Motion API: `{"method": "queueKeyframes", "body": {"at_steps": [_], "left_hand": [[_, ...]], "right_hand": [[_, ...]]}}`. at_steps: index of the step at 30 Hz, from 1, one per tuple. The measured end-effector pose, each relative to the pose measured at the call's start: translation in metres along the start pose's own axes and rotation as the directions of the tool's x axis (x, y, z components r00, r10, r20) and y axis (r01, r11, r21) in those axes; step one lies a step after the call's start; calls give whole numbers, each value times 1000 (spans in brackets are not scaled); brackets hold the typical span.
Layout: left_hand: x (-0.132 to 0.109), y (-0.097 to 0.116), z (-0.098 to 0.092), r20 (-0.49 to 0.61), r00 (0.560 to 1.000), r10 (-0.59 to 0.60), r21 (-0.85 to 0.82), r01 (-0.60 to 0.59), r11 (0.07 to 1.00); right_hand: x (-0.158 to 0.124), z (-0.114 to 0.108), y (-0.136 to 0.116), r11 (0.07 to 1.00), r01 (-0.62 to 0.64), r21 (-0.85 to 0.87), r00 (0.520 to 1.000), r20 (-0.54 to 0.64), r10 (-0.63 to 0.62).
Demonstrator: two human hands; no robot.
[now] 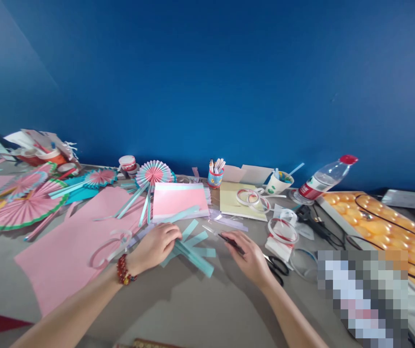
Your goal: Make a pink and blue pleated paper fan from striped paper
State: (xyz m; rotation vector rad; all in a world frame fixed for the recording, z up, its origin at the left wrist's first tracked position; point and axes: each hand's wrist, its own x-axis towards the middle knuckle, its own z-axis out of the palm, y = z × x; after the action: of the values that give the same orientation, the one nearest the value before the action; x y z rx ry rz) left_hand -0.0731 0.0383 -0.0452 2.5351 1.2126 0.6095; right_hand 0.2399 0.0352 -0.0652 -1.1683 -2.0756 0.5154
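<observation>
My left hand [156,246], with a red bead bracelet at the wrist, rests with curled fingers on a bundle of folded light-blue paper strips [196,251] lying fanned on the grey table. My right hand [249,256] lies just right of the strips and pinches a thin dark pen-like tool [229,240] that points up and left. A clear plastic strip [210,231] lies between the two hands.
A large pink paper sheet [73,241] lies at left, with pleated paper fans [26,205] beyond it. Behind are a pink-and-white pad [180,200], a yellow pad [234,198], a pen cup [215,178], a paper cup [278,182], tape rolls [283,229], scissors [278,268] and a tilted water bottle [323,180].
</observation>
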Motion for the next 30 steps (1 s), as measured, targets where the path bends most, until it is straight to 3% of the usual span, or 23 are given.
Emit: {"method": "queueKeyframes", "body": {"at_steps": [5, 11, 13, 16, 18, 21, 25, 27, 30], "left_hand": [[1, 5, -11, -103, 993, 65, 9, -65, 998], [10, 9, -13, 112, 975, 192, -139, -175, 975], [18, 11, -13, 139, 946, 294, -112, -280, 954], [29, 17, -12, 192, 860, 473, -75, -468, 881], [31, 21, -11, 227, 828, 513, -73, -510, 857], [23, 26, -9, 219, 894, 390, -44, -390, 920], [-7, 35, 0, 136, 986, 94, 59, -103, 993], [-21, 40, 8, 138, 990, -31, 150, 10, 989], [-31, 43, 17, 151, 984, -94, 200, 63, 978]], "right_hand": [[3, -2, 2, 1000, 22, 10, 1000, 22, -22], [3, -1, 5, 1000, 7, 12, 1000, 27, -7], [3, 0, 8, 1000, -20, 6, 1000, 8, 20], [3, -1, 14, 998, -67, 4, 998, -13, 67], [3, -2, 16, 996, -92, 5, 996, -20, 92], [2, -4, 16, 995, -101, 14, 995, -18, 101], [1, -3, 8, 996, -88, 27, 996, 18, 87], [0, -2, 4, 998, -64, 24, 997, 53, 62], [0, 0, 0, 1000, 4, -10, 994, 112, -3]]}}
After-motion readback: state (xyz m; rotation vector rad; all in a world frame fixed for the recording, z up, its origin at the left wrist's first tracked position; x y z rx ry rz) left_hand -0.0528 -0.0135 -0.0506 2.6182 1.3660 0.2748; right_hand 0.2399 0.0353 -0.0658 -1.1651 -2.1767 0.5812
